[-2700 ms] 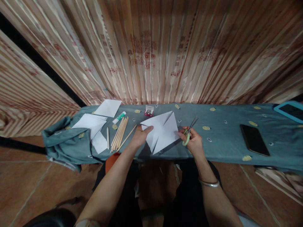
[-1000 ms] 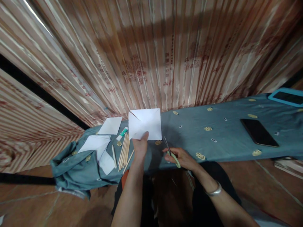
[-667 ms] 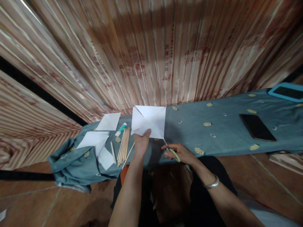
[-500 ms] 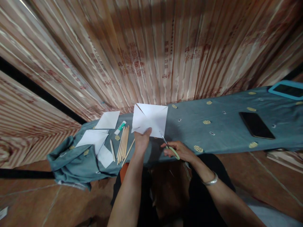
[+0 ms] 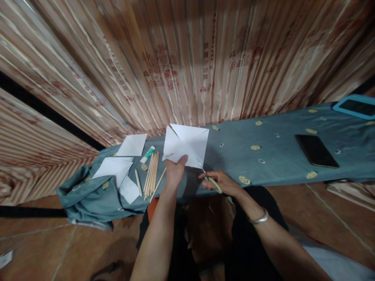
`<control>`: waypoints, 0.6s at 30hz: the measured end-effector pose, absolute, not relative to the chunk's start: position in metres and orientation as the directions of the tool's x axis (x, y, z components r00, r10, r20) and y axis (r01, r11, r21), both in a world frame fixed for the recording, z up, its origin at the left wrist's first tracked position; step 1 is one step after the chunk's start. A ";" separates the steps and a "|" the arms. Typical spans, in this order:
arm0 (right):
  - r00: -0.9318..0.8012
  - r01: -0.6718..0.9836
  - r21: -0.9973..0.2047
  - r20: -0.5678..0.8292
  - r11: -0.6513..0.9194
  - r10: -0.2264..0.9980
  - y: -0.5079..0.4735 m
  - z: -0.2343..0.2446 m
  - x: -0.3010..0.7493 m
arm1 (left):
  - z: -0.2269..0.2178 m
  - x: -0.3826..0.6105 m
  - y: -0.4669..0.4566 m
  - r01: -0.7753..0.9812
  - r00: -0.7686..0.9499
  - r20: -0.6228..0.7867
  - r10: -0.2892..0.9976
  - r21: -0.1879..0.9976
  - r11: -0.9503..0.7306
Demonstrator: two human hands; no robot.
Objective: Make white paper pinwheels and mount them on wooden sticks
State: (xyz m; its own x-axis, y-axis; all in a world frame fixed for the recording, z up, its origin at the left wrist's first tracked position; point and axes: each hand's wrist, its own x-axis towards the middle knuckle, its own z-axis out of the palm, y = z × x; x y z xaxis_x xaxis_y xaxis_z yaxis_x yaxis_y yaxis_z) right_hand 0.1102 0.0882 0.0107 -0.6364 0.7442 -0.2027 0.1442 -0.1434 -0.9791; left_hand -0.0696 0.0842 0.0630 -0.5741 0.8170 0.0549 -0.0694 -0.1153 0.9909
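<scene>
A white square sheet of paper [image 5: 190, 141] is pinched at its lower edge by my left hand [image 5: 176, 167], thumb on top. Slits run inward from several of its corners. My right hand [image 5: 219, 182] is closed around the light green handles of a pair of scissors [image 5: 214, 184]. The scissor blades reach the paper near its lower right corner and overlap it there. Whether the blades are parted is too small to tell.
Left on the green cloth [image 5: 234, 156] lie wooden sticks [image 5: 151, 173], a glue stick [image 5: 147, 154], a white pencil-like stick [image 5: 138, 182] and white sheets [image 5: 113, 168]. A black phone [image 5: 316, 151] and a blue-framed tablet [image 5: 356, 106] lie right. A curtain [image 5: 187, 62] hangs behind.
The whole view has shifted slightly, so things sit a little higher. Both hands, the paper and the scissors keep nearly the same places relative to one another.
</scene>
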 end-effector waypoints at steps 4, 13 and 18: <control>-0.629 0.164 -0.976 -0.214 -0.141 0.747 0.088 0.013 0.110 | 0.062 -0.070 0.085 -0.031 -0.571 0.084 0.817 0.992 -0.124; -0.649 0.197 -0.967 -0.251 -0.160 0.719 0.089 0.011 0.111 | 0.064 -0.070 0.086 0.060 -0.581 0.113 0.806 0.994 -0.096; -0.633 0.194 -0.962 -0.271 -0.190 0.725 0.089 0.008 0.111 | 0.061 -0.072 0.086 0.084 -0.590 0.149 0.793 0.989 -0.123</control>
State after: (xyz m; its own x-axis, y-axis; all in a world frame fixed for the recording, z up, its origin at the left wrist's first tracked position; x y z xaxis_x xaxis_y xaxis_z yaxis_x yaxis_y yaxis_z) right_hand 0.1113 0.0889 0.0083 -0.6328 0.7254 -0.2708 0.1939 -0.1902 -0.9624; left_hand -0.0721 0.0858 0.0615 -0.5904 0.7933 0.1488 0.0842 -0.1228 0.9889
